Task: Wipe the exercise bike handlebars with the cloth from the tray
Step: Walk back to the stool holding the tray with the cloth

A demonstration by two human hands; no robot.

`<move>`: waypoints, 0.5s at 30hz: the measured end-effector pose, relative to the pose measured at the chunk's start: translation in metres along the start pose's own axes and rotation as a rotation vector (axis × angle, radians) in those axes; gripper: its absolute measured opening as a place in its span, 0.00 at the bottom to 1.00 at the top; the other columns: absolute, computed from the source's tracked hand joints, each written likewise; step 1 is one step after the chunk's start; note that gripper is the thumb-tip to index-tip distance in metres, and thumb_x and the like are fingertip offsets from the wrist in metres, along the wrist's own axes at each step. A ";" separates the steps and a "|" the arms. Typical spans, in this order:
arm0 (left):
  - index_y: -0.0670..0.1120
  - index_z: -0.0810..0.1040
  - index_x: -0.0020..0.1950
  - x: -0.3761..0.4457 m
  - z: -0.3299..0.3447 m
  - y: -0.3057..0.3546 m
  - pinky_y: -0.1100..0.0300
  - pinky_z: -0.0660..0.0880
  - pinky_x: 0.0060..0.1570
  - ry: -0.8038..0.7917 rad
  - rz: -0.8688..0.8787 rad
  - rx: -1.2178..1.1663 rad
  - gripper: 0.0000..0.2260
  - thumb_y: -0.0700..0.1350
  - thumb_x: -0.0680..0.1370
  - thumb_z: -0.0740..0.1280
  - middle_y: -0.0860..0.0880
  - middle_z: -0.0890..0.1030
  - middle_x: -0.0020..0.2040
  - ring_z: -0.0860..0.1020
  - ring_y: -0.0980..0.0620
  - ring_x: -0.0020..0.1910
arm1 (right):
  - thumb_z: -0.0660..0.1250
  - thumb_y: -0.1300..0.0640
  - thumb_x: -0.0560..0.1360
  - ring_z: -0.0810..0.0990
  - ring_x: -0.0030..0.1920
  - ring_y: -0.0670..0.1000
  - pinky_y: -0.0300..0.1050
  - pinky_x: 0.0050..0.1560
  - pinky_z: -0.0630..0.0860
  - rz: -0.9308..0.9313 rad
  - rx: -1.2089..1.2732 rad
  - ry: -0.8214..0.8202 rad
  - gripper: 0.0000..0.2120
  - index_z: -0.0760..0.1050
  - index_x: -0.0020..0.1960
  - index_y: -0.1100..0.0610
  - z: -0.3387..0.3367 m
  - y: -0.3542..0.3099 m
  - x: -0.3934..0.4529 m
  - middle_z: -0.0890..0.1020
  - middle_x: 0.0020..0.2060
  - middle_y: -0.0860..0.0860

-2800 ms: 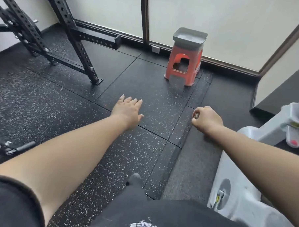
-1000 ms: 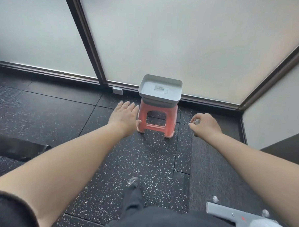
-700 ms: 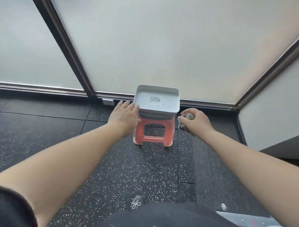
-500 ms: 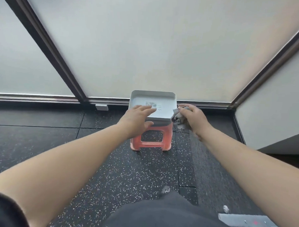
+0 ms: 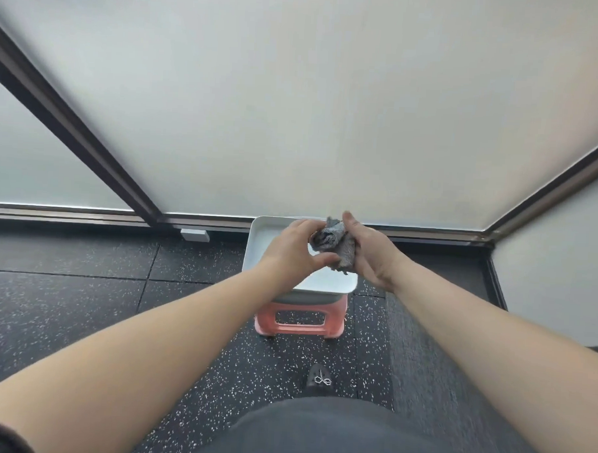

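Frosted glass panels (image 5: 330,108) in dark metal frames fill the background, meeting a black rubber floor flecked with white (image 5: 81,306). At 12 o'clock from the viewer stands a pink plastic stool (image 5: 300,324), carrying a shallow white rectangular tray (image 5: 255,245) on its seat.

Both bare forearms reach forward and converge above the tray. The right hand (image 5: 371,255) is turned palm inward, its thumb raised toward 12 o'clock, and its fingers curl around a crumpled grey terry cloth (image 5: 334,246), which sits bunched against the palm. The left hand (image 5: 289,251) approaches from 9 o'clock with the back of the hand toward the camera; its thumb and fingers curve into a C and close on the cloth's left edge. The cloth is thus held between the two hands, above the right half of the tray, and whether it touches the tray floor cannot be told.

The hands and cloth hide much of the tray's interior, and the tray hides the stool's seat. The right fingertips are concealed behind the cloth. A dark shoe with a pale ornament (image 5: 320,381) shows at 6 o'clock, partly cut off by a dark garment (image 5: 316,432) at the lower edge. A small white wall fitting (image 5: 195,235) sits at the skirting, at 10 o'clock from the stool.
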State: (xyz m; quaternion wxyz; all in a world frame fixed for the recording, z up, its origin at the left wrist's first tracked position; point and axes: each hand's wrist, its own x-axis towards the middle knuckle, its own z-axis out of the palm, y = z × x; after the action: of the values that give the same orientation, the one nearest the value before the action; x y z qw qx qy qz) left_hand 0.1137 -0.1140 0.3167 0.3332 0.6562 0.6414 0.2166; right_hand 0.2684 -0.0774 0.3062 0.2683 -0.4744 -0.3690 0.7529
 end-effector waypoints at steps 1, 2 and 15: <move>0.49 0.73 0.66 0.009 0.001 -0.004 0.60 0.70 0.58 0.010 -0.029 -0.018 0.26 0.51 0.71 0.74 0.54 0.74 0.56 0.73 0.55 0.54 | 0.62 0.40 0.75 0.74 0.43 0.58 0.52 0.41 0.68 0.001 -0.064 -0.033 0.27 0.75 0.57 0.64 -0.004 -0.002 0.008 0.80 0.48 0.64; 0.48 0.74 0.66 0.017 0.001 -0.009 0.60 0.70 0.58 0.023 -0.058 -0.032 0.24 0.50 0.71 0.73 0.53 0.74 0.56 0.74 0.54 0.53 | 0.64 0.43 0.74 0.74 0.42 0.58 0.52 0.42 0.68 0.004 -0.119 -0.063 0.26 0.74 0.58 0.64 -0.007 -0.004 0.014 0.78 0.48 0.64; 0.39 0.76 0.55 0.100 0.025 -0.103 0.59 0.81 0.46 -0.037 -0.627 -0.809 0.07 0.40 0.79 0.64 0.40 0.80 0.50 0.81 0.47 0.44 | 0.69 0.61 0.75 0.82 0.43 0.53 0.41 0.35 0.81 0.211 0.121 0.271 0.11 0.74 0.57 0.59 -0.039 0.050 0.107 0.80 0.53 0.58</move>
State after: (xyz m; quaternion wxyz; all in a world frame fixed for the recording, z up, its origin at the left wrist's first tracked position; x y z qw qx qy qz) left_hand 0.0681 -0.0243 0.2121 0.6209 0.2544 0.6661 0.3256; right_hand 0.2580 -0.0146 0.1995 0.2631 -0.5904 -0.2316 0.7270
